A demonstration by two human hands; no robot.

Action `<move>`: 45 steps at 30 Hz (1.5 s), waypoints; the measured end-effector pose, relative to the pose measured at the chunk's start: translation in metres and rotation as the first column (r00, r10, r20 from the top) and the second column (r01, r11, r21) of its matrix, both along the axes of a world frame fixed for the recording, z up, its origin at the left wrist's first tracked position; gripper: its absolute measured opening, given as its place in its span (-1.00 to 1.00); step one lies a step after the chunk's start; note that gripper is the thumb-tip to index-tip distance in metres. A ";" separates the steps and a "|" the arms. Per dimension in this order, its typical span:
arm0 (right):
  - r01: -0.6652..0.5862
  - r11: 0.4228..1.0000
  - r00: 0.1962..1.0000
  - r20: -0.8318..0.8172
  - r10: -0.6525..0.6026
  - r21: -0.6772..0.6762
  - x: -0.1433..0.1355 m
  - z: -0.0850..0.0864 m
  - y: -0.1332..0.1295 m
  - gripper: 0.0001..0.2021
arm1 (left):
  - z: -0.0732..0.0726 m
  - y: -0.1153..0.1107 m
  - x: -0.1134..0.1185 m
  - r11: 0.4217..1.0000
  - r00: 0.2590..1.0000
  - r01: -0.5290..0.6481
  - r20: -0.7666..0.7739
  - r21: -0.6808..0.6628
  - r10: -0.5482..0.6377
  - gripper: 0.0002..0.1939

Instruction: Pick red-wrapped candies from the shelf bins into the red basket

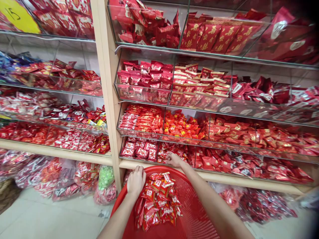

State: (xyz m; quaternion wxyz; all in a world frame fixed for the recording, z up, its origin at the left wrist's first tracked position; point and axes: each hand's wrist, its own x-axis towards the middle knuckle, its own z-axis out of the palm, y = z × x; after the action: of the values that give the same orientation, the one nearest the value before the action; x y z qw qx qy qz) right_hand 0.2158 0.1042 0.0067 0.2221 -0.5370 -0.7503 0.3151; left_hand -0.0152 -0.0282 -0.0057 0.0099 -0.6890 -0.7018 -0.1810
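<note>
Red packets [159, 199] in basket [190, 196], lower ctr; L hand [136, 181] grips its rim, R hand [174, 159] curled at shelf packets [184, 153], hold unclear. Prob. picking step; next move likely needs pinch & lift to basket.

- Premises, as I stand in them: a shop
- Light wooden shelving [103, 66], tiered, glass-fronted, facing me
- Small wrapped packets [147, 119], mostly red, sorted loose by design into divided compartments
- Yellow sign [18, 16], upper left, marked "15", apparently a price
- Clear plastic bags of further packets [84, 174], on the floor beneath the lowest shelves
- Red basket [193, 202], part-filled with loose packets, before the display
- Pale tiled floor [67, 215]
</note>
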 end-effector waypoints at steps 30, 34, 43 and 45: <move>-0.336 0.766 0.438 -0.811 -0.388 -0.548 -0.023 0.024 -0.159 -0.65 | 0.049 -0.003 0.033 0.868 0.336 0.496 0.928 -0.028 -0.162 -0.68; -0.216 0.797 0.531 -0.753 -0.389 -0.564 -0.024 0.022 -0.162 -0.68 | 0.045 -0.001 0.032 0.886 0.326 0.464 0.930 0.000 -0.171 -0.67; -0.120 0.867 0.563 -0.752 -0.341 -0.483 -0.029 0.019 -0.164 -0.67 | 0.036 -0.001 0.040 0.898 0.390 0.436 0.889 0.054 -0.242 -0.64; -0.111 0.879 0.565 -0.757 -0.328 -0.464 -0.027 0.019 -0.163 -0.68 | 0.033 0.000 0.042 0.914 0.444 0.403 0.863 0.048 -0.241 -0.61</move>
State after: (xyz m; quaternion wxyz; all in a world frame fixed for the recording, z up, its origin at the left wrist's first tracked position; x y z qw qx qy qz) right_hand 0.1884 -0.0591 0.0254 0.4284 -0.4126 -0.4275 0.6807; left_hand 0.0266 -0.0284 0.0277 -0.4279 -0.6280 -0.4821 -0.4360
